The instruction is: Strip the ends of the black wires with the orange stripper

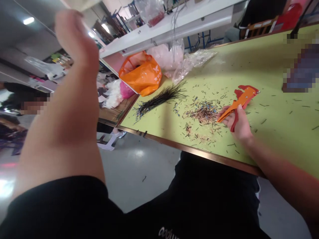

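Observation:
My right hand point(240, 124) rests above the green table, its fingers and thumb round an orange-and-red wire stripper point(242, 101). The tool's head points away to the upper right. Just left of that hand lies a pile of short wire clippings and stripped bits point(205, 111). A bundle of long black wires point(161, 98) is further left on the tabletop, apart from both hands. Close to the camera, my left hand point(71, 33) is raised high and blurred; its fingers are not clear enough to read.
An orange bag point(142, 74) and crumpled clear plastic point(191, 64) sit behind the wires. A white shelf point(169, 28) runs along the back. The green table point(269, 146) has a brown front edge. Another person point(22, 99) is at the far left.

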`<action>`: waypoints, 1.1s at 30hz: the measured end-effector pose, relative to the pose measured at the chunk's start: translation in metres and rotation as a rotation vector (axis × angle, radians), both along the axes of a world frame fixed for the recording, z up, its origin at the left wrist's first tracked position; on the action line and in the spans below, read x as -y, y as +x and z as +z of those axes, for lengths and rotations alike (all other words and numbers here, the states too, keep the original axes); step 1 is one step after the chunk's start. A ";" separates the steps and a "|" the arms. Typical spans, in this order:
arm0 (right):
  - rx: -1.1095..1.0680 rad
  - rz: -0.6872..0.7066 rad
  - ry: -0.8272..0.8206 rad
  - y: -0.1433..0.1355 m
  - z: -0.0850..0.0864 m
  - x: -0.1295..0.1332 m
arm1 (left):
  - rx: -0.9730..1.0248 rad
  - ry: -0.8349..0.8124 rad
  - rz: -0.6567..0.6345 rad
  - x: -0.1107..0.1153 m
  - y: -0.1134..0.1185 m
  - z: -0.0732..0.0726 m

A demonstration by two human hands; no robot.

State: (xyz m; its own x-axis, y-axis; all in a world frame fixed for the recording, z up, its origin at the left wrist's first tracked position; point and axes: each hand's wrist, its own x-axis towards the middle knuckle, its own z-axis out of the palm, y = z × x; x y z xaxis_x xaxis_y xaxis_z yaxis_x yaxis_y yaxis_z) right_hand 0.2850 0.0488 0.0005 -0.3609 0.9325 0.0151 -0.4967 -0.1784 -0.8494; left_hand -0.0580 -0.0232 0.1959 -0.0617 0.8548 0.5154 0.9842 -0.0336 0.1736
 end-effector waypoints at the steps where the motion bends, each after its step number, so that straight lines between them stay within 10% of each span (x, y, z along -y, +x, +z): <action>1: 0.002 -0.013 -0.008 0.001 0.001 -0.002 | 0.002 -0.030 0.009 -0.008 0.007 -0.005; 7: 0.000 -0.044 0.006 0.008 -0.002 -0.016 | -0.116 -0.161 -0.049 -0.046 0.021 -0.031; 14: 0.017 -0.077 -0.003 0.011 0.006 -0.017 | -0.037 -0.187 -0.295 -0.056 0.087 -0.129; 18: 0.060 0.009 0.002 0.013 0.012 -0.016 | 0.216 -0.062 -0.227 -0.062 0.105 -0.161; 25: 0.138 0.238 -0.076 0.020 0.014 -0.019 | 0.363 -0.110 -0.314 -0.063 0.095 -0.185; 33: 0.160 0.472 -0.163 0.030 0.024 -0.013 | 0.364 -0.134 -0.366 -0.046 0.082 -0.174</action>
State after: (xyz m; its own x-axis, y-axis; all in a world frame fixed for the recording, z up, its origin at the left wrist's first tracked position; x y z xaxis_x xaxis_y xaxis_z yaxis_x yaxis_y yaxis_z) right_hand 0.3151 0.0619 0.0242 -0.7286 0.6532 -0.2060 -0.1968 -0.4877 -0.8505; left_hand 0.0241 0.0230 0.0223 0.0985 0.9107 0.4013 0.7875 -0.3178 0.5281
